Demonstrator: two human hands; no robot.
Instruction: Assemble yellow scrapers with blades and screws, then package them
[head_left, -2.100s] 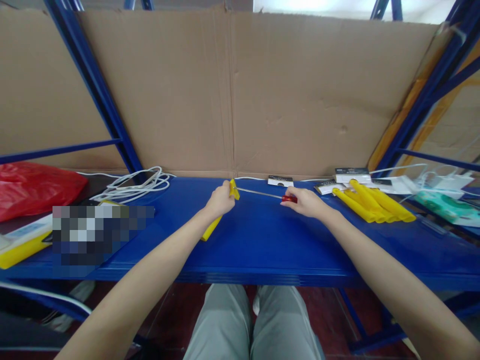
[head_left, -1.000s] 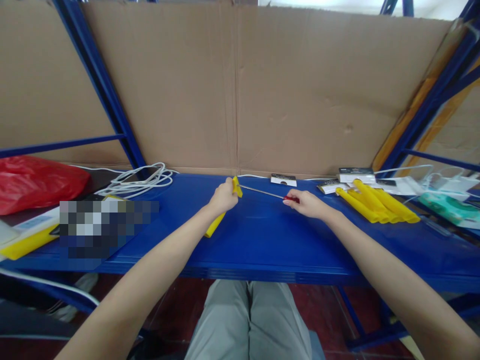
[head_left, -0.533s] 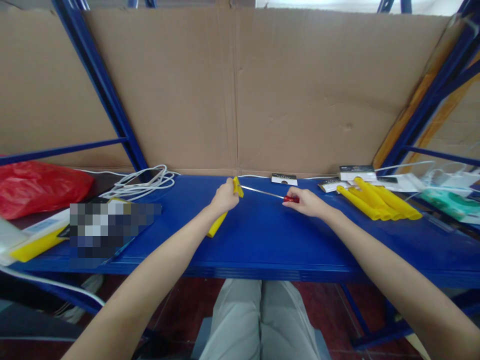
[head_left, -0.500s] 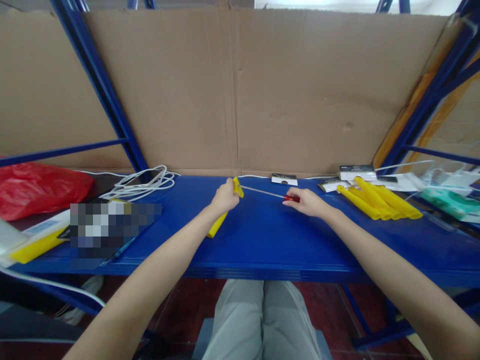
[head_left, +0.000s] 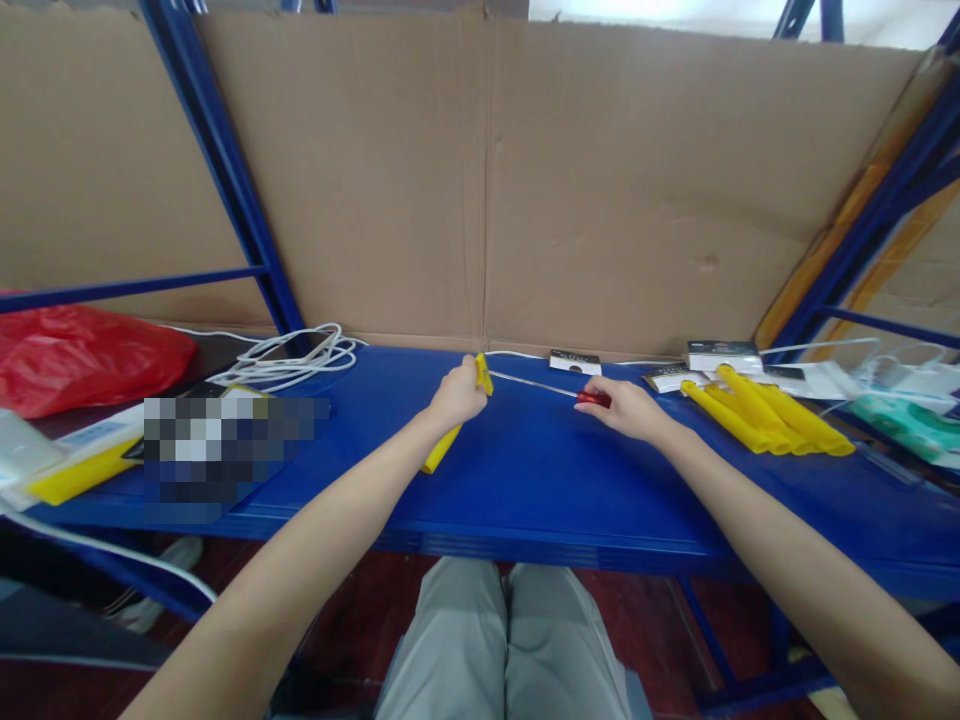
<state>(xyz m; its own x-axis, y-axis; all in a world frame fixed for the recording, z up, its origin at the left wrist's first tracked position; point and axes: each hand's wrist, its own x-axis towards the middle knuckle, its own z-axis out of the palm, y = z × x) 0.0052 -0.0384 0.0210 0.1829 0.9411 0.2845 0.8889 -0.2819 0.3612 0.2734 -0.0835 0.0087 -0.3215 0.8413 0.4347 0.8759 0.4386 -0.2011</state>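
My left hand (head_left: 458, 393) is closed round a yellow handle (head_left: 442, 449), whose lower end sticks out below the palm and whose flared yellow head shows above the fingers. In my right hand (head_left: 621, 407) is a screwdriver (head_left: 593, 398) with a red handle and a long thin metal shaft. The shaft runs left, nearly level, and its tip meets the yellow head by my left thumb. Exactly how the tip sits there is too small to tell. Both hands are above the blue table (head_left: 525, 490).
Several yellow handles (head_left: 765, 415) lie at the right beside small black-and-white boxes (head_left: 724, 355). Another small box (head_left: 575, 362) stands by the cardboard wall (head_left: 600, 200). Coiled white cable (head_left: 307, 360), a red plastic bag (head_left: 90, 360) and a yellow piece (head_left: 86, 472) are at the left.
The whole view has shifted slightly as the head moved. Both hands keep their holds, with the screwdriver's shaft still reaching the yellow head.
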